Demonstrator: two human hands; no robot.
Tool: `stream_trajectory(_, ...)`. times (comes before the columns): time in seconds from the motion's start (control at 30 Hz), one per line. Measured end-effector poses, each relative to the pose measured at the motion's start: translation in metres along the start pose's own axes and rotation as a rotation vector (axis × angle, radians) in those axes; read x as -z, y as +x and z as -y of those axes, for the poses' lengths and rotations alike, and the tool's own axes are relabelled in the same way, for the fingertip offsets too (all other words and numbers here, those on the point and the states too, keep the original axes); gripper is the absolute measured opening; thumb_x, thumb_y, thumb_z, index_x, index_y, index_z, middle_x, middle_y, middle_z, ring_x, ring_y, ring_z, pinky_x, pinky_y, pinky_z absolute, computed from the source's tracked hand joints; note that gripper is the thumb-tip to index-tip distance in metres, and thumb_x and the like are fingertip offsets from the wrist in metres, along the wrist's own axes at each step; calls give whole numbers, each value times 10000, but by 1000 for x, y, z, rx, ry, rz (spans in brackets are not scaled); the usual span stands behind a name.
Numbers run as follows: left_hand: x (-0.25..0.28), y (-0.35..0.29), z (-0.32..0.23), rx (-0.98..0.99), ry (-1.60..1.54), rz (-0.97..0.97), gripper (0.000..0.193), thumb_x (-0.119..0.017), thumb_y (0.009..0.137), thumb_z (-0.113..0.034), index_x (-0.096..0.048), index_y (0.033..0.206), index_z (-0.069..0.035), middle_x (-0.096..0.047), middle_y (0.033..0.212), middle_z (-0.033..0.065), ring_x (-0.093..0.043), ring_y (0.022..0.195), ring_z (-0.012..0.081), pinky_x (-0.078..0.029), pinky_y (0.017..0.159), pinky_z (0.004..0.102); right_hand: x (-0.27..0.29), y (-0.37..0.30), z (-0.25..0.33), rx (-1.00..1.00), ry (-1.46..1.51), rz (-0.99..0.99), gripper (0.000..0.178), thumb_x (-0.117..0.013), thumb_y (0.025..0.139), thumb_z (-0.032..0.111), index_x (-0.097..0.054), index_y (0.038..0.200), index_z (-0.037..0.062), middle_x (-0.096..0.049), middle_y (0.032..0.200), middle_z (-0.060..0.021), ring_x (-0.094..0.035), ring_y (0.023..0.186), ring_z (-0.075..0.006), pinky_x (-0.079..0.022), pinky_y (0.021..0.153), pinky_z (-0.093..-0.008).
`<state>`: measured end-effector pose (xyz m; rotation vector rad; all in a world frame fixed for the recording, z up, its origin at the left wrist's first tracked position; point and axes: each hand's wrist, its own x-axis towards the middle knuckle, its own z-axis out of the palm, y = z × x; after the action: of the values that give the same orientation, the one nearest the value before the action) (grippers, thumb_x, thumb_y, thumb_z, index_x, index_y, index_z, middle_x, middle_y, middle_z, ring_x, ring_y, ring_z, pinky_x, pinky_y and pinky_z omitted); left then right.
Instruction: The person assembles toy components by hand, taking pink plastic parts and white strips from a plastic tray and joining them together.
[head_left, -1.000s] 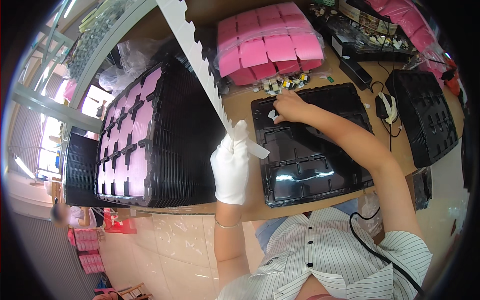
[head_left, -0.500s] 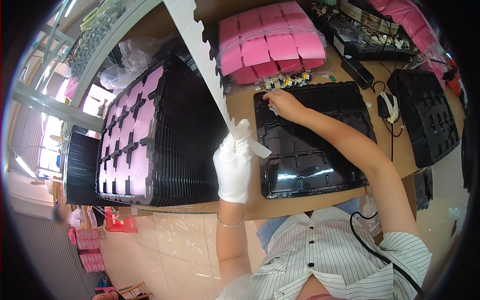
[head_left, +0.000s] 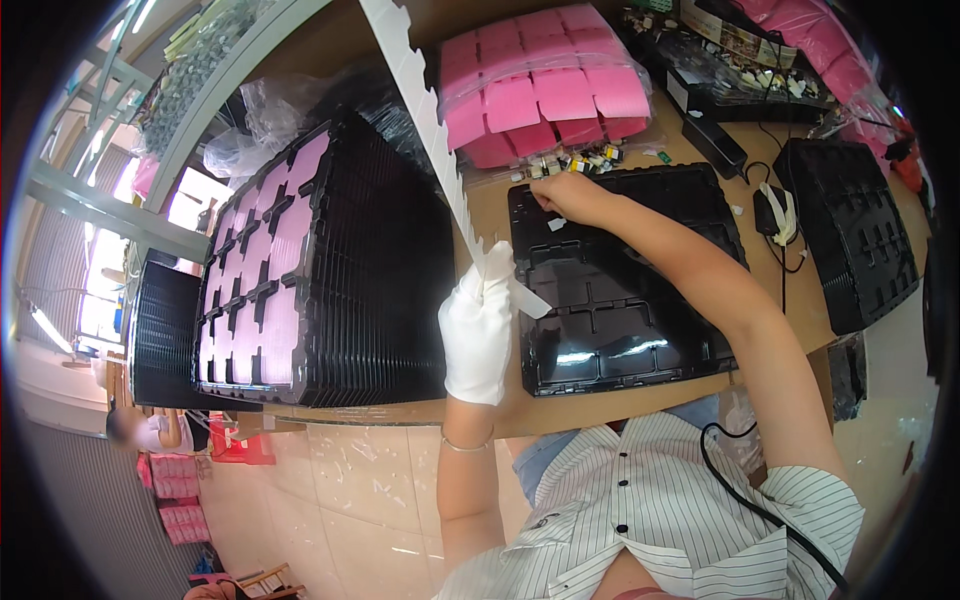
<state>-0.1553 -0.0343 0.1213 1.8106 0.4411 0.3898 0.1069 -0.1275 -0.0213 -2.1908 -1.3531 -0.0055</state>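
My left hand (head_left: 474, 325), in a white glove, is closed round the lower end of a long white strip (head_left: 418, 95) with a notched edge. The strip rises up and away to the far edge of the view, and a short white tail (head_left: 528, 298) of it sticks out beside the glove. My bare right hand (head_left: 570, 197) is at the far left corner of a black plastic tray (head_left: 640, 290), fingers curled and pressed together; whatever they pinch is hidden. Just below them a small white piece (head_left: 557, 225) lies on the tray.
Left of my gloved hand stands a tall stack of black trays (head_left: 375, 280) with pink sheets. Beyond the tray sit a bagged pink bundle (head_left: 545, 75) and small scattered parts (head_left: 590, 160). More black trays (head_left: 850, 235), a black adapter (head_left: 715, 145) and cables are at right.
My left hand and the strip have shifted slightly right and nearer. The right hand has curled its fingers at the tray corner, and the small white piece now lies apart from it.
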Motion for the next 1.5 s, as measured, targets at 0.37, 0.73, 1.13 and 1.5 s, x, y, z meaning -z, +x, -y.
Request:
stream_trajectory(0.37, 7, 1, 15, -35, 3, -20, 303, -554, 1004, -213, -652, 1189, 6, -646, 841, 29, -492, 654, 68, -420, 586, 234, 55, -40, -1, -212, 832, 62, 137, -654, 906, 119, -714, 940, 2, -657, 746, -31, -585, 619, -69, -479, 553, -226)
stream_trajectory(0.73, -35, -2, 0, -141, -116, 35, 318, -511, 1023, -250, -655, 1110, 19, -605, 781, 30, -483, 684, 66, -397, 588, 252, 101, -101, 145, -421, 1527, 31, 149, -594, 966, 168, -601, 1002, 24, -601, 835, -23, -490, 636, -60, -360, 534, -190)
stream_trajectory(1.13, -49, 14, -35, -280, -78, 69, 178, -677, 918, -117, -706, 1048, 2, -631, 825, -9, -525, 719, 46, -435, 625, 217, 111, -123, 170, -285, 959, -450, 90, -727, 845, 40, -646, 876, 16, -576, 834, 4, -495, 626, -24, -368, 534, -190)
stream_trajectory(1.5, -62, 19, -24, -80, -423, -39, 189, -663, 944, -211, -661, 1001, -30, -592, 815, -39, -441, 662, -2, -345, 576, 163, 123, -156, 118, 214, -68, -762, 85, -704, 774, 36, -667, 851, 33, -568, 807, -67, -586, 677, -207, -498, 595, -293)
